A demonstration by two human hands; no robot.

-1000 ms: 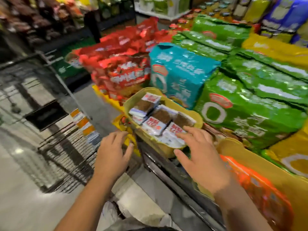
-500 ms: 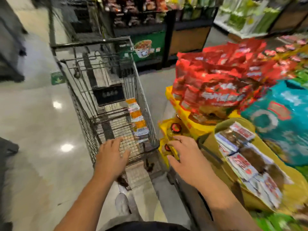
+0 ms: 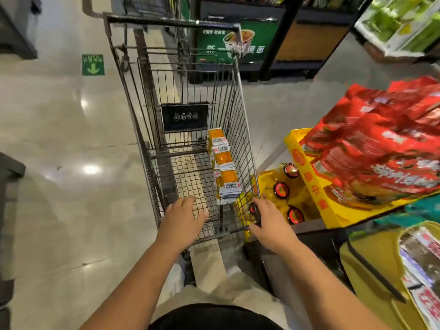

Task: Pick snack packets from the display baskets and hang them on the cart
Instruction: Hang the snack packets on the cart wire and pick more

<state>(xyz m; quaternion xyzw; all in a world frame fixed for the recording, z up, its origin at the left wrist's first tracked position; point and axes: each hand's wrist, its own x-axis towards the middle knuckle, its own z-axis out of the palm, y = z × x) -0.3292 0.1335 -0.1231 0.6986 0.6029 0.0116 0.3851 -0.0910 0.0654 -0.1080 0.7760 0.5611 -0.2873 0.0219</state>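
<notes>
While L hand (image 3: 183, 217), grip apart, hovers over cart (image 3: 166, 21) rim, R hand (image 3: 270, 223) sits at its corner, grip unclear.

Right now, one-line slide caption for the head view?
Left hand and right hand at the near end of the wire cart, where orange snack packets hang along its right wall.

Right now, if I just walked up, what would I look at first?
The tall wire cart in the middle, with a strip of orange snack packets hanging along its right wall. Then the big pile of shiny red bags on the yellow display at the right.
</notes>
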